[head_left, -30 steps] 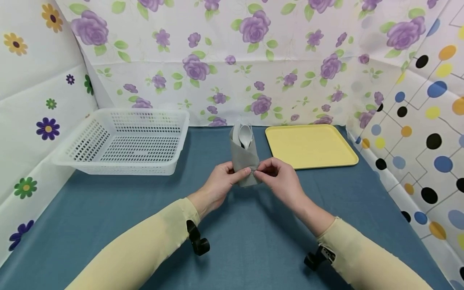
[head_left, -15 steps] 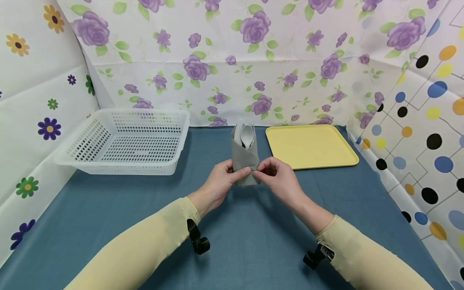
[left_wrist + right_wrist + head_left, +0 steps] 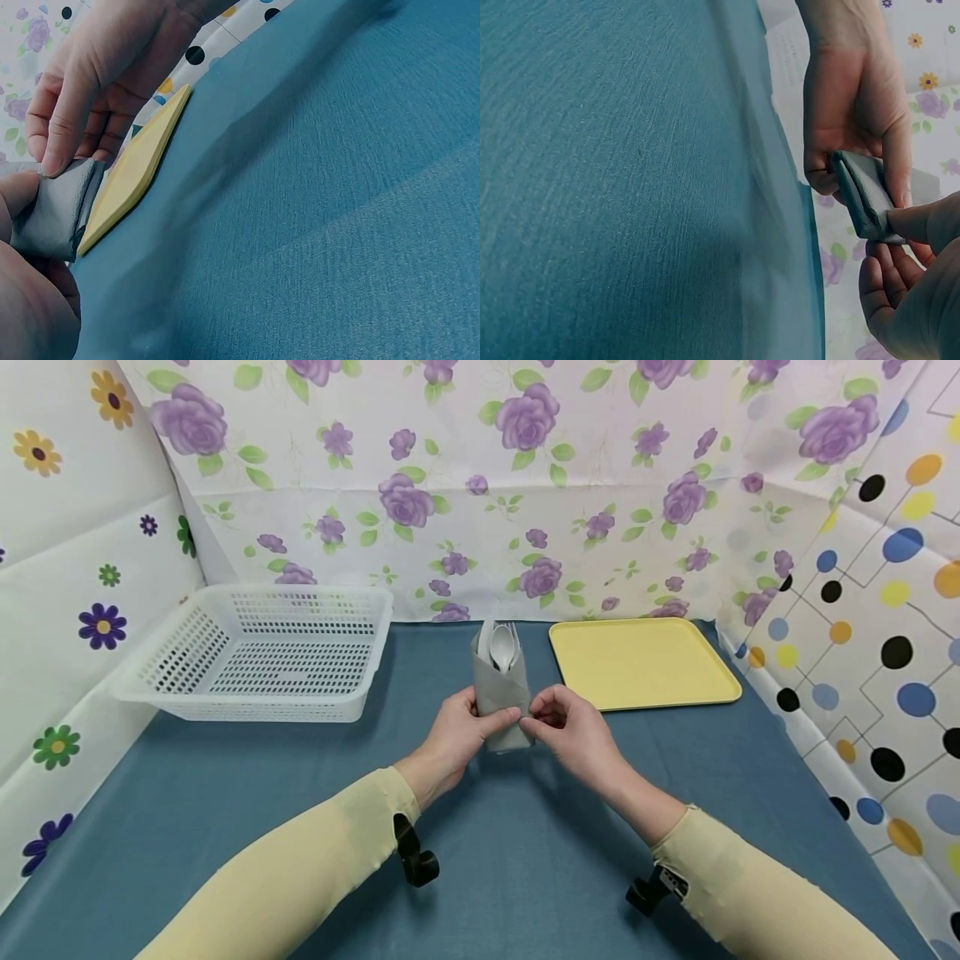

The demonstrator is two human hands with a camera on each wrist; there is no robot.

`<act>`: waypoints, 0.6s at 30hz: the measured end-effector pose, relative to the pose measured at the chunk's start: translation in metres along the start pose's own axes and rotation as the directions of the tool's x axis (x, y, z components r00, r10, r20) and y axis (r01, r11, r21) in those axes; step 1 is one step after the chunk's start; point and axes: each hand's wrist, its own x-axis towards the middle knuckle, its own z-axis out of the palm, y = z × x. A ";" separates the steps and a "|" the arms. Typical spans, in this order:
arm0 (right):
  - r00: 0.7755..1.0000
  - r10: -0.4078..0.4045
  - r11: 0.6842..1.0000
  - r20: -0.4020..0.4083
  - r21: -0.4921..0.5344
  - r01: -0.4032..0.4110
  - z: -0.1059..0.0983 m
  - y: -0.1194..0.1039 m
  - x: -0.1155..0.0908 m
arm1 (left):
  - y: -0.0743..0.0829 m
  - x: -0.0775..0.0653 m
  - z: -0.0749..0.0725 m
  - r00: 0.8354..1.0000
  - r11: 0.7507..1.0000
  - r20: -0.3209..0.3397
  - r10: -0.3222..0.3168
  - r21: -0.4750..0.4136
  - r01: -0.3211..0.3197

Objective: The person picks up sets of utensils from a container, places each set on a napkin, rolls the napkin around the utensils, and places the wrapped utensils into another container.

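Note:
Above the middle of the table, a grey napkin (image 3: 498,687) is wrapped into an upright, slightly tilted pouch. From its top stick out a light-coloured spoon (image 3: 503,646), another pale utensil (image 3: 485,642) on its left, and thin tines at the right. My left hand (image 3: 453,739) grips the pouch from the left, thumb across its front and fingers behind. On the opposite side, my right hand (image 3: 577,735) pinches the lower right edge between thumb and fingers, as the left wrist view shows too. The folded bottom end of the napkin faces the right wrist camera.
A white perforated plastic basket (image 3: 352,710) stands at the back left of the blue-covered table (image 3: 510,860). At the back right lies a yellow tray (image 3: 645,660). Patterned sheets (image 3: 450,468) close off the back and both sides.
The pouch has shifted slightly left and tilts a little more to the left. My right thumb and fingers have moved slightly left with its edge.

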 end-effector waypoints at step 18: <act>1.000 -0.006 1.000 0.014 -0.022 0.006 0.001 0.001 -0.001 | 0.003 -0.001 0.000 1.000 0.999 -0.004 -0.021 0.042 0.021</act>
